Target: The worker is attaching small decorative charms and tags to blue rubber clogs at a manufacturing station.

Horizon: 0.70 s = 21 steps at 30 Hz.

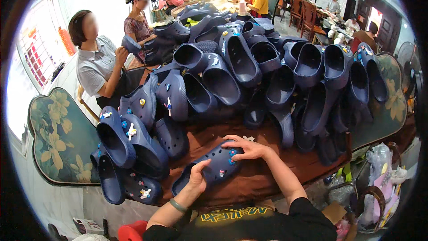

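A navy foam clog lies at a slant on the brown tabletop in front of me. My left hand grips its near side, thumb up, a green bangle on the wrist. My right hand curves over the clog's far right end, fingers along the edge and thumb near a blue flower-like charm on the upper. A small red-and-white charm sits lower on the same upper. Close on the left are several more clogs, some with charms, and a white piece lies beyond my right hand.
A big heap of navy clogs covers the table beyond my hands. Padded floral chair backs flank both sides. One person at left holds a clog; others work farther back. A basket with plastic bags stands at right.
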Motion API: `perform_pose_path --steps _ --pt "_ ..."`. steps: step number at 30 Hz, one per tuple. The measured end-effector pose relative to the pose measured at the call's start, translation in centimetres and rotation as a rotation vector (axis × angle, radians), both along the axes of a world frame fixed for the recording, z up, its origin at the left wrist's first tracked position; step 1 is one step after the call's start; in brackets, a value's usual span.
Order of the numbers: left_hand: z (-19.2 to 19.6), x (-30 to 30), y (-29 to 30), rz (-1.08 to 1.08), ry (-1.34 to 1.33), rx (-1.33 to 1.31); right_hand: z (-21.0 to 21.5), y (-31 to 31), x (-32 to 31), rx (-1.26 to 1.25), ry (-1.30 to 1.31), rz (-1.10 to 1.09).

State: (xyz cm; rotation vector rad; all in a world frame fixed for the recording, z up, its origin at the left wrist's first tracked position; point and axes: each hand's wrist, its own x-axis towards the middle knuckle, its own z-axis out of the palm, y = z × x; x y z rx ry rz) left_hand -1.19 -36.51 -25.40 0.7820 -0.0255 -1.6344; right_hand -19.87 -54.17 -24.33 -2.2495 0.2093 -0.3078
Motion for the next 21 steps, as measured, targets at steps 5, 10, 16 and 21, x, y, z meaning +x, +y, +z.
perform_pose_path --steps 5,10,16,21 --pt "0.7 -0.3 0.1 -0.019 0.025 0.003 -0.5 -0.8 0.2 0.134 -0.061 0.116" --pt "0.4 -0.1 0.0 0.0 0.016 -0.051 -2.5 0.6 0.9 0.048 -0.111 -0.06" --pt "0.3 0.0 -0.1 0.006 0.025 -0.024 -3.9 3.4 2.4 -0.219 -0.363 -0.486" --pt "-0.6 0.1 -0.2 -0.032 -0.013 -0.043 -3.3 3.2 2.8 0.004 -0.497 -0.643"
